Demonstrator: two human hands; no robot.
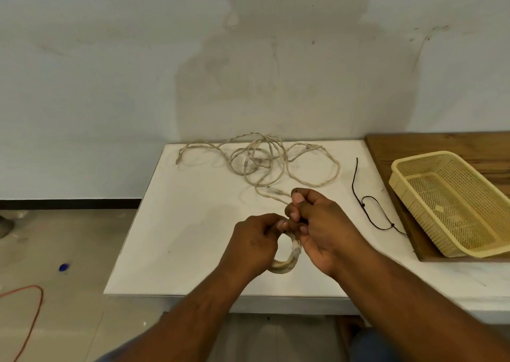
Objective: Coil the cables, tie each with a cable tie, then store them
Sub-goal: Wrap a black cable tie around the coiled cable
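Coiled cable (285, 262) held above the near part of the white table (171, 237); only its lower arc and one connector show, the upper part hidden behind the fingers. Left hand (255, 241) closed on the coil's left side; right hand (317, 221) pinches at its top, and whether a tie lies between those fingers cannot be made out. Loose cables (259, 160) lie tangled at the table's far edge. A black cord (367, 201) lies to the right. The yellow basket (452, 201), on a wooden board (441, 143), appears empty.

cables (256, 160) behind hands — basket (452, 204) right
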